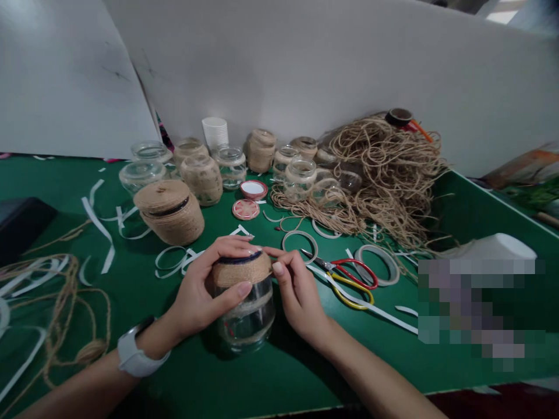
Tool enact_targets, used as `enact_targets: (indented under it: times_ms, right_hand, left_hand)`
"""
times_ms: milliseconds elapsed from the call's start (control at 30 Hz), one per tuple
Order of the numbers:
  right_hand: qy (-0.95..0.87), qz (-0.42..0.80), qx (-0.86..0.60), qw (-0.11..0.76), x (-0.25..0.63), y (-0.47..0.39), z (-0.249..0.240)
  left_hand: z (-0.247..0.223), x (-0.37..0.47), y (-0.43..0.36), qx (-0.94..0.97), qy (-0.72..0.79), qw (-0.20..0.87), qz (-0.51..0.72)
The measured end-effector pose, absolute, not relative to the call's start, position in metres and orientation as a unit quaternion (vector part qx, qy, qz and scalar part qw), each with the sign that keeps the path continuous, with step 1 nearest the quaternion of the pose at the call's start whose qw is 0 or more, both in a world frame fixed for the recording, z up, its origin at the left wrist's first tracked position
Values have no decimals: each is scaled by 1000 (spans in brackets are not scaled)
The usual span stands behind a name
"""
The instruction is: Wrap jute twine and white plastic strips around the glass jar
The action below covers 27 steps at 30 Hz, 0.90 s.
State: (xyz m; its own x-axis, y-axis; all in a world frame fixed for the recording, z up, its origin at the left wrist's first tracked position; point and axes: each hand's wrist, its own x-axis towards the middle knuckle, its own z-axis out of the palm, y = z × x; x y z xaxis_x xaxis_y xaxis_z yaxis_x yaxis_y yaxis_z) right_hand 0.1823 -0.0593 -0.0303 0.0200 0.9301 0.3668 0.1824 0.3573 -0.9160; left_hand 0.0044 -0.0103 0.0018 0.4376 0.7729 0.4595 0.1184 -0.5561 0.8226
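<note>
A clear glass jar (pixel 251 320) stands upright near the table's front edge, its upper part wrapped in brown twine (pixel 242 273) with a dark blue band at the rim. My left hand (pixel 205 285) is wrapped round the jar's left side, fingers over the top and thumb across the front. At the jar's upper right, my right hand (pixel 301 291) has its thumb and index finger pinched together against the twine's edge; whatever is between the fingertips is too small to make out.
Red and yellow scissors (pixel 353 279) and tape rolls (pixel 379 265) lie to the right. Behind are a twine-covered lidded jar (pixel 172 218), several other jars (pixel 207 179), white cups (pixel 215 132) and a twine heap (pixel 384 169). Loose twine (pixel 63 308) and white strips (pixel 102 233) lie left.
</note>
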Motion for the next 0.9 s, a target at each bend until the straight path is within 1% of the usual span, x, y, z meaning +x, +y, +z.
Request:
enact_targets:
  times_ms: [133, 200, 433, 533, 667, 767, 900]
  right_hand:
    - [-603, 330, -460, 563, 183, -61, -28]
    - [-601, 318, -468, 564, 183, -62, -25]
    - [-625, 268, -472, 561, 185, -62, -17]
    - [-634, 259, -470, 557, 187, -60, -16]
    - [-633, 254, -471, 560, 188, -60, -17]
    - [-627, 256, -477, 561, 189, -60, -17]
    - [-601, 270, -493, 568, 191, -61, -18]
  left_hand:
    - [-1, 5, -11, 803, 281, 296, 434]
    - [-1, 5, -12, 814, 285, 281, 421]
    - [5, 11, -17, 785, 352, 328, 391]
    - [6, 12, -12, 758, 375, 374, 380]
    - [3, 7, -4, 726, 361, 437, 389]
    - [1, 4, -1, 720, 347, 447, 402]
    - [0, 4, 0, 737, 345, 429, 392]
